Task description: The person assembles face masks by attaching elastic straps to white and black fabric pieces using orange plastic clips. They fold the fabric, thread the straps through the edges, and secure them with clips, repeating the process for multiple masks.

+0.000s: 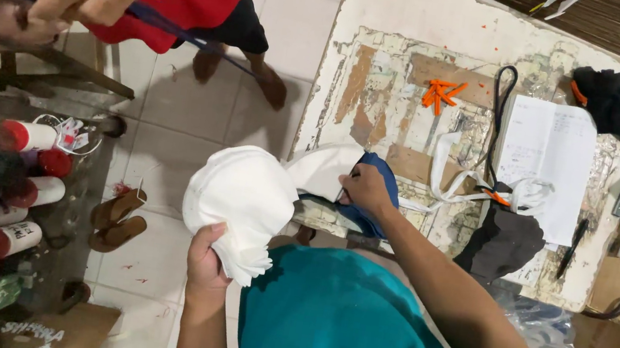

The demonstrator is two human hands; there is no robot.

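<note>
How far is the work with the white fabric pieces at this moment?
Done: hard to judge; no finished pile is clearly visible. In hand: the left hand grips a stack of white fabric pieces; the right hand presses blue fabric on the worn table. Left: white straps and orange clips lie unused.

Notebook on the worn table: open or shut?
Open. The notebook lies flat on the table with its white written pages facing up, a black pen beside it.

Bunched white cloth stack (242, 201) beside blue fabric (378, 199).
</note>
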